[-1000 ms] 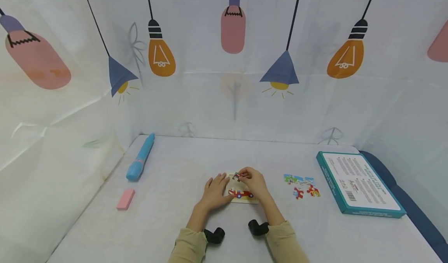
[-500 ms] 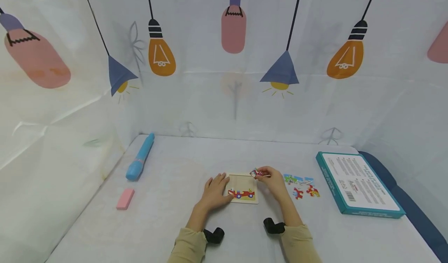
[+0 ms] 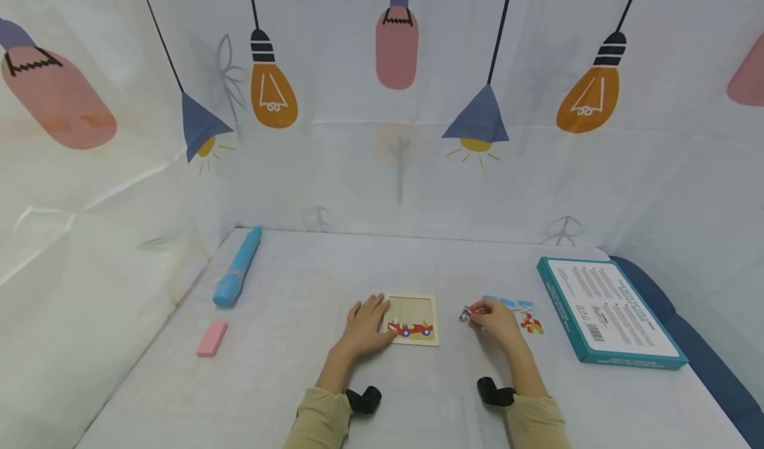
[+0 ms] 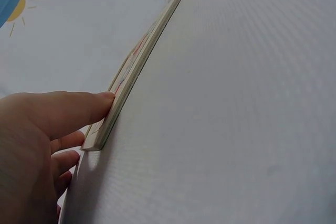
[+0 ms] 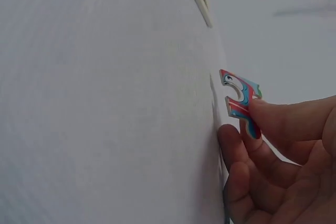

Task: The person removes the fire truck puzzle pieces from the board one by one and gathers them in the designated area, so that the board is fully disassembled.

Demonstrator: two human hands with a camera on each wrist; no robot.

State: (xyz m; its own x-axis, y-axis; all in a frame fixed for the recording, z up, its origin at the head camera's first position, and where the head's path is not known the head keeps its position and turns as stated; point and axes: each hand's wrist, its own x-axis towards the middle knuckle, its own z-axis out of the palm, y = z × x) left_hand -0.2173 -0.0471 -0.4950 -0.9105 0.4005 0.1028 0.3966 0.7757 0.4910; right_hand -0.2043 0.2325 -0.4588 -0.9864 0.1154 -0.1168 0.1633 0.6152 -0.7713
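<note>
My left hand point(image 3: 362, 327) rests at the left edge of a square wooden puzzle tray point(image 3: 422, 302), fingers spread. In the left wrist view its thumb point(image 4: 89, 106) presses on the tray's corner. Fitted pieces forming a red car point(image 3: 413, 330) line the tray's lower part; bare wood shows above. My right hand point(image 3: 500, 325) pinches a jigsaw piece point(image 5: 242, 98) with red, blue and white print between thumb and fingers. That hand is right of the tray, just above the table, and partly covers the loose jigsaw pieces point(image 3: 531, 323).
A teal box point(image 3: 615, 313) with a white printed label lies at the right. To the left are a blue microphone-shaped object point(image 3: 237, 268) and a pink block point(image 3: 211, 339). A white printed sheet point(image 3: 334, 170) hangs behind the table.
My right hand has lifted the jigsaw piece away from the tray's upper part and carried it right, toward the loose pieces. My left hand has stayed at the tray.
</note>
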